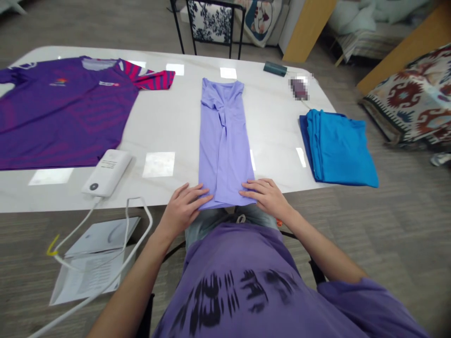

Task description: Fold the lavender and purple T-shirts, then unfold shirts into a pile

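Observation:
A lavender garment (234, 141), folded into a long narrow strip, lies on the white table (165, 126) with its near end at the front edge. Its far end is bunched and creased; whether it is a shirt I cannot tell for sure. My left hand (185, 202) rests on the near left corner, fingers stretched out over the cloth. On the near right corner lies my right hand (266, 192), its fingers also extended and apart. Both thumbs are partly hidden.
A purple and pink jersey (70, 108) is spread at the left, near a white device (107, 173) with a cable. Folded blue clothes (341, 145) overhang the right front edge. A dark green case (275, 69) sits at the back; a chair (211, 21) stands beyond.

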Demonstrator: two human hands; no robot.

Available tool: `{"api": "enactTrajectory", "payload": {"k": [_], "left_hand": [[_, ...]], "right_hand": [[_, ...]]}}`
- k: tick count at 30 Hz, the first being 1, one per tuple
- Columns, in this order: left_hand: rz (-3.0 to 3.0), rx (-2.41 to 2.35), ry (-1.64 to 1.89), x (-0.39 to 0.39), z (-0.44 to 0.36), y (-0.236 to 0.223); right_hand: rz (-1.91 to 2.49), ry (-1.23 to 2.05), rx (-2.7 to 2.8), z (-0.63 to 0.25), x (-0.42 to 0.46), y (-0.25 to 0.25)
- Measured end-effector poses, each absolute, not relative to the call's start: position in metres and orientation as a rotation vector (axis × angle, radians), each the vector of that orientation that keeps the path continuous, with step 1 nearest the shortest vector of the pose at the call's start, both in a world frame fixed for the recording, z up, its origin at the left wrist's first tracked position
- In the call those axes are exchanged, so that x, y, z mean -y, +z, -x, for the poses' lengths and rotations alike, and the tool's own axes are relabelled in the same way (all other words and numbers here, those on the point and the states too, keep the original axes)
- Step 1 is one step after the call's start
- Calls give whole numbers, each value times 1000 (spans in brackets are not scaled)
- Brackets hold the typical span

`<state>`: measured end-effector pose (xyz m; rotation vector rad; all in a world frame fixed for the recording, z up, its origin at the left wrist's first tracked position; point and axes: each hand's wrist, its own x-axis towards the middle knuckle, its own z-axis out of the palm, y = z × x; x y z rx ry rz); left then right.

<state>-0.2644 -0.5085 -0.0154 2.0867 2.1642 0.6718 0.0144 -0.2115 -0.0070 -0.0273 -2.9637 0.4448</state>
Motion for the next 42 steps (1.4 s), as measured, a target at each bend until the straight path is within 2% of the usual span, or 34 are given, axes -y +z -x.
{"api": "enactTrajectory", "payload": {"k": [5,9,11,14,18,23,28,32,36,42], "left_hand": [[-2032,-2033,926,521,230,15],[-1898,-1815,1224,530,196,61],[-1814,-1784,1335,524,189,86],[-1627,-1925,1494,490,204,117],[-1327,-2180,1699,399,273,136],[-1146,-2266,1709,260,403,117],[-993,-2697,1081,182,476,68],[-1369,-2743,800,177,467,24],[-1547,-2561,580,181,452,-8],[-1438,-2548,596,179,463,-12]], "right_hand": [[-94,679,2940,-45,224,23],[-129,1028,2862,-72,231,78],[-56,1099,2799,-72,227,109],[158,1070,2728,-43,204,149],[404,955,2655,47,136,172],[504,918,2619,200,20,143],[767,770,2660,306,-45,75],[617,567,2747,316,-35,26],[498,584,2941,303,-15,-3],[592,540,2890,302,-19,-14]]}}
